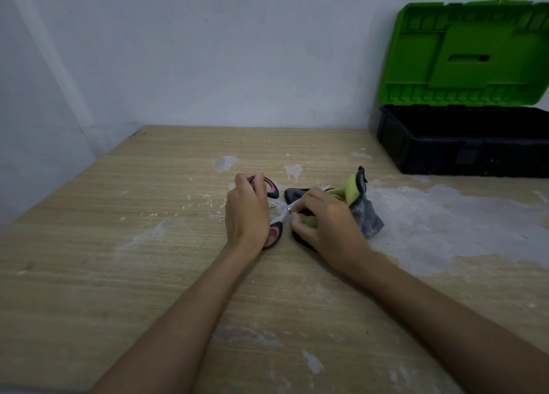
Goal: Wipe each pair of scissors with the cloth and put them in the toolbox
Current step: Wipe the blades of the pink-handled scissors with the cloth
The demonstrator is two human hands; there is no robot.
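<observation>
A pair of scissors (272,189) with black and pink handles lies open on the wooden table (118,245) at its middle. My left hand (246,212) grips the handles, fingers curled through the far loop. My right hand (326,221) holds a grey and yellow-green cloth (361,203) bunched against the blades by the pivot screw. The blades are mostly hidden under the cloth and my fingers. A second black handle (292,194) shows just beyond my right hand. The toolbox (463,144), black with a raised green lid (466,55), stands open at the back right.
White walls close the table at the back and left. Pale dried smears and flecks mark the tabletop, with a large patch (445,227) to the right of the cloth.
</observation>
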